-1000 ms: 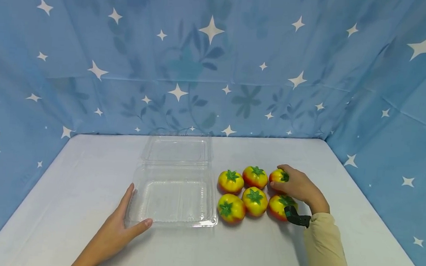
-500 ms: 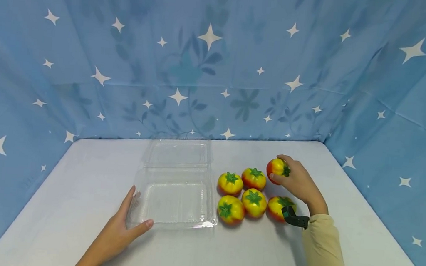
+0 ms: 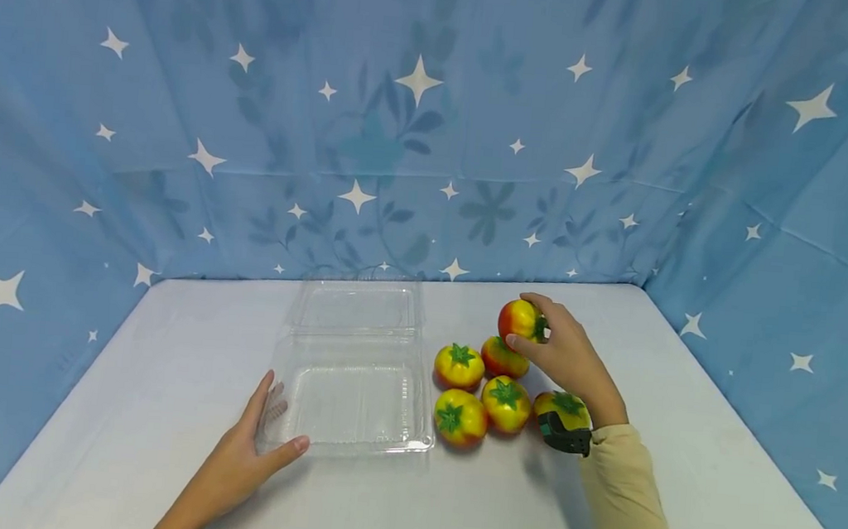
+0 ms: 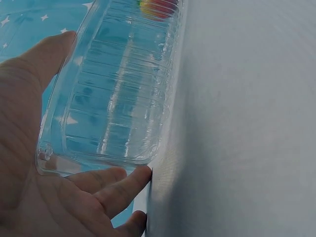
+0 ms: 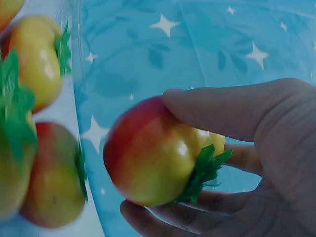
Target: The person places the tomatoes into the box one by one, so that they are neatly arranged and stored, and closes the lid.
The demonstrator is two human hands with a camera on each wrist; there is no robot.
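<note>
My right hand (image 3: 574, 355) grips a yellow-and-red tomato (image 3: 520, 319) with a green star-shaped leaf top, held above the table between thumb and fingers. In the right wrist view, the thumb presses one side of this tomato (image 5: 148, 153) and the fingers curl under the other. My left hand (image 3: 229, 461) lies at the near-left corner of a clear plastic clamshell box (image 3: 402, 445). Its straight thumb and fingers spread along the box's sides; in the left wrist view, they touch the clear wall (image 4: 59, 118).
The box's lid (image 3: 357, 307) lies folded back, away from me. Right of the box, several more tomatoes (image 3: 460, 418) stand close together on the white table (image 3: 389, 515). One tomato (image 3: 570, 405) is partly hidden by the right wrist's black strap. A blue starry curtain (image 3: 434, 132) surrounds the table.
My right hand has lifted the tomato off the table from the far right of the group and carried it left, over the back row. The left hand stays at the box's corner.
</note>
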